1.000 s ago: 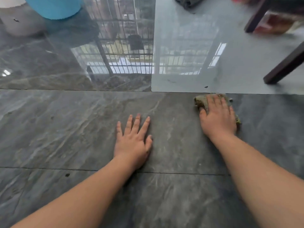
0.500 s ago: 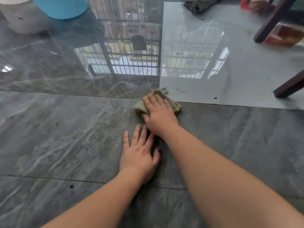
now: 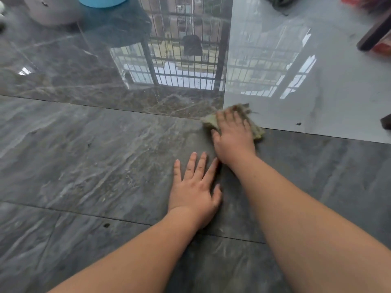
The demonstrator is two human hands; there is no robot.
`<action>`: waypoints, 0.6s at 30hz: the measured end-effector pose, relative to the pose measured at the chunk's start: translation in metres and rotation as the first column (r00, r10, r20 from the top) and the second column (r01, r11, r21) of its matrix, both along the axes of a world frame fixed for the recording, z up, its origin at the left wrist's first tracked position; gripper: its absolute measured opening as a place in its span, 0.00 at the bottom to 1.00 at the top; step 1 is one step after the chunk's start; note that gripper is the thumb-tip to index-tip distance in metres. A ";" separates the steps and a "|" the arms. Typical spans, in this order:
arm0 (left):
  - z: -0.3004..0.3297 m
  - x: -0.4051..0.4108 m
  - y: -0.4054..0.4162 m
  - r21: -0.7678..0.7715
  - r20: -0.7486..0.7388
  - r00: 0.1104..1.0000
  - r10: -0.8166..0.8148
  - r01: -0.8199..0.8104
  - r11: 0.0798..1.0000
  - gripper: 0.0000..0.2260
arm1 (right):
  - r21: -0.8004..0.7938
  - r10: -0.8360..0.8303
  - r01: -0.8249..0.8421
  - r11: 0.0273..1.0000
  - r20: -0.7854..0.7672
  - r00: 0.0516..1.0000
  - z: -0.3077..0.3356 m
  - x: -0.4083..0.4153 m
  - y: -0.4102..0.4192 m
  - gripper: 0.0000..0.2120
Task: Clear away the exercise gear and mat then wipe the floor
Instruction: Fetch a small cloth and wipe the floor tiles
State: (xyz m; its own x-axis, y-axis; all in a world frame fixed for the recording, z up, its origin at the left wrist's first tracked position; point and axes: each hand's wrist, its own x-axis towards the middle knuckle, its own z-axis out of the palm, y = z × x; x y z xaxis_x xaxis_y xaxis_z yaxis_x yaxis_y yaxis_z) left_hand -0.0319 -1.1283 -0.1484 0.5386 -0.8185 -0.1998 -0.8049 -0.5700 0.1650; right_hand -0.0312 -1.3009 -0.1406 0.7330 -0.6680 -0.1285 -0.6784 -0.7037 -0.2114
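My right hand (image 3: 232, 136) lies flat on a greenish-brown rag (image 3: 257, 132) and presses it onto the dark grey floor tile (image 3: 95, 155), at the seam where the dark tile meets a pale glossy tile (image 3: 328, 92). Motion blurs the hand and the rag. Most of the rag is hidden under the palm; only its edges show. My left hand (image 3: 195, 191) rests flat on the dark tile just below and left of the right hand, fingers spread, its fingertips close to my right wrist.
A blue bucket (image 3: 101, 1) and a grey round object (image 3: 50, 11) stand at the top left. A dark cloth (image 3: 279, 2) lies at the top edge. Dark furniture legs (image 3: 374, 32) and red items (image 3: 383, 47) sit at the top right.
My right hand swept the rag leftward from the right side to above my left hand, and now it has shifted slightly back to the right. My left hand has stayed planted on the tile.
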 end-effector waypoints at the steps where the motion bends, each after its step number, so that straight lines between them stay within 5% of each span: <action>1: -0.001 0.000 0.000 0.002 -0.004 1.000 -0.001 0.001 1.000 0.30 | 0.003 0.141 -0.141 0.990 0.010 0.990 0.000 0.008 0.015 0.30; 4: 0.000 0.001 0.005 -0.001 -0.022 0.999 -0.040 0.040 0.999 0.29 | 0.011 0.236 -0.236 0.972 0.010 0.972 0.001 0.010 0.022 0.30; 9: -0.003 0.035 0.069 -0.019 -0.015 0.996 0.092 -0.092 0.996 0.28 | -0.030 -0.121 0.121 0.992 -0.012 0.993 -0.003 -0.023 0.003 0.29; 14: -0.004 0.064 0.134 -0.017 -0.025 0.982 0.186 -0.186 0.982 0.30 | -0.061 -0.308 0.307 0.950 0.004 0.952 0.000 0.004 0.031 0.29; 16: -0.005 0.064 0.135 -0.053 -0.036 0.982 0.185 -0.187 0.981 0.30 | -0.057 -0.219 0.219 0.974 0.002 0.976 0.000 0.038 0.058 0.29; 18: -0.006 0.065 0.134 -0.069 -0.029 0.985 0.171 -0.173 0.983 0.30 | -0.019 0.109 -0.109 0.994 0.006 0.994 0.001 0.079 0.098 0.29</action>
State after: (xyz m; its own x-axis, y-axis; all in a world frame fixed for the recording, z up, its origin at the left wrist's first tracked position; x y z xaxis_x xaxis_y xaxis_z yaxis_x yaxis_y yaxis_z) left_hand 0.0332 -0.9943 -0.1541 0.6683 -0.7268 -0.1588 -0.6916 -0.6856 0.2273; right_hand 0.0481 -1.2034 -0.1397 0.8021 -0.5866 -0.1120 -0.5963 -0.7769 -0.2021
